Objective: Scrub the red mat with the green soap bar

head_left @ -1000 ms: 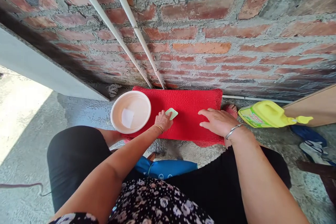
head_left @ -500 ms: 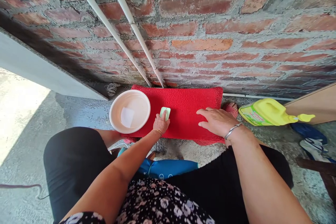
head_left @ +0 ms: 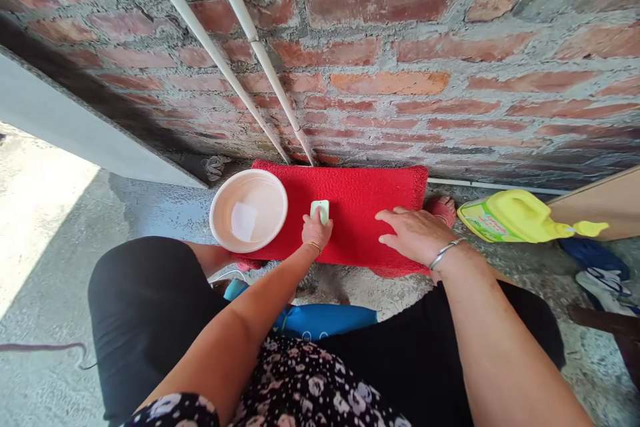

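Note:
My left hand is closed on a pale green rectangular scrub brush, its flat back up and a small hole at its far end. Any bristles are hidden underneath. The brush rests on a red textured mat that lies spread out in front of me. Over the mat's right part, my right hand has thumb and fingers apart and holds nothing; whether it touches the mat I cannot tell. A pale pink basin stands at the mat's left end with what looks like clear water and a whitish square patch inside.
A yellow jug lies right of the mat near shoes. Behind runs a brick wall with two white pipes. Blue cloth shows between my knees. A grey panel stands at the left.
My left hand and the brush have shifted a little to the right across the mat. My right hand stays in about the same place.

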Demonstrator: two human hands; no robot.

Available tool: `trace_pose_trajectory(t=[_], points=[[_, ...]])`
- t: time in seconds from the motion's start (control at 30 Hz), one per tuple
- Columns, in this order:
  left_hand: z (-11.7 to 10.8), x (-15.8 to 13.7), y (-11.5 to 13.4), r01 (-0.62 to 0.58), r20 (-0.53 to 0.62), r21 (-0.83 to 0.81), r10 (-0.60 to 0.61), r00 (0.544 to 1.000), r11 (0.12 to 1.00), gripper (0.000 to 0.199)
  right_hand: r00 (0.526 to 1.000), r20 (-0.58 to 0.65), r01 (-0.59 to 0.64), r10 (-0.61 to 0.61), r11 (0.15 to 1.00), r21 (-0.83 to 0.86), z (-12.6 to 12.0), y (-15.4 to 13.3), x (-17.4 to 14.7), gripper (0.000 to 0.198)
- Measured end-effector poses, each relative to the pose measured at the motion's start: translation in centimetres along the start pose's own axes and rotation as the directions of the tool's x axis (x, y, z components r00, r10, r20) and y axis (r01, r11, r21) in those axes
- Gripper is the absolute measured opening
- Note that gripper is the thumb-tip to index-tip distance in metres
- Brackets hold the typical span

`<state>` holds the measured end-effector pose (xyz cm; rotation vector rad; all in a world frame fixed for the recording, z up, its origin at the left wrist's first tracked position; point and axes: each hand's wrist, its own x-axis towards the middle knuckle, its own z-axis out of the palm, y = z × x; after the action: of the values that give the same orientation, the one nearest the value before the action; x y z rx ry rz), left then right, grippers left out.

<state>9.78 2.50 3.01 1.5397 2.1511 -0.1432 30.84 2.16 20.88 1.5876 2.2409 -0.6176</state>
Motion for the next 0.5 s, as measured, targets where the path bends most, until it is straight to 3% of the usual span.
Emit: trace_pose_trajectory(t=[0.07, 0.13, 0.2, 0.27, 0.4, 0.5], points=[[0.3, -0.1, 0.6, 0.007, 0.026, 0.025, -0.007, 1.000, 1.000, 0.063, 1.000, 0.010, -0.002, 0.002, 1.000, -0.001, -0.2, -0.2, 0.1, 0.041], [1.5, -1.2, 1.6, -0.173, 0.132, 0.061, 0.164, 0.978, 0.983, 0.065, 1.000, 0.007, 0.003, -0.003, 1.000, -0.002, -0.2, -0.4, 0.2, 0.041], [2.7, -2.7, 2.4, -0.386, 0.233, 0.056, 0.364, 0.902, 0.921, 0.065, 1.000, -0.002, 0.007, -0.007, 1.000, 0.002, -0.2, -0.5, 0.1, 0.039], [3.0, -3.2, 2.4, -0.447, 0.243, 0.032, 0.427, 0.871, 0.894, 0.063, 1.000, -0.013, 0.016, -0.016, 1.000, 0.009, -0.1, -0.2, -0.1, 0.039], [0.5, -0.2, 0.4, -0.205, 0.046, 0.024, 0.204, 0.978, 0.978, 0.060, 0.999, -0.042, 0.018, -0.017, 1.000, 0.008, -0.2, 0.6, -0.6, 0.041], [-1.7, 2.7, -0.5, 0.004, -0.040, 0.020, -0.003, 0.999, 1.000, 0.058, 0.998, -0.060, 0.007, -0.006, 1.000, 0.011, -0.5, 0.9, -0.8, 0.040]])
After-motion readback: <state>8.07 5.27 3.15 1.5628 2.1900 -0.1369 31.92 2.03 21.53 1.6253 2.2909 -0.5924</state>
